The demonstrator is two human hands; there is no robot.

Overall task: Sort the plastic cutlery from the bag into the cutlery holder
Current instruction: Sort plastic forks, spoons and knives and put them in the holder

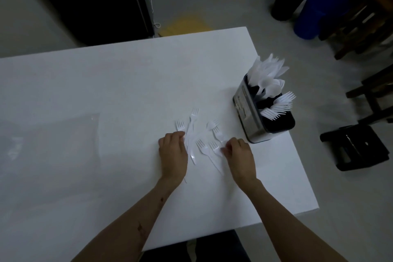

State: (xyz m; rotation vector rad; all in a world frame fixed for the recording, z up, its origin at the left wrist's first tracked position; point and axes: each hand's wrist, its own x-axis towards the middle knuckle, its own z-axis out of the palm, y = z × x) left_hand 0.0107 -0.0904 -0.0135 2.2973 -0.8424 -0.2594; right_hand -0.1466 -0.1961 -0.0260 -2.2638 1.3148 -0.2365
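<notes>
White forks (203,140) lie between both hands' grips.

- No text, brand, number or sign can be read anywhere in the view.
- The cutlery holder (253,112) carries a pale label on its shiny metal side, with what look like faint lines of print; they are too small and blurred to read.
- The white plastic forks (203,147) show no visible markings.
</notes>
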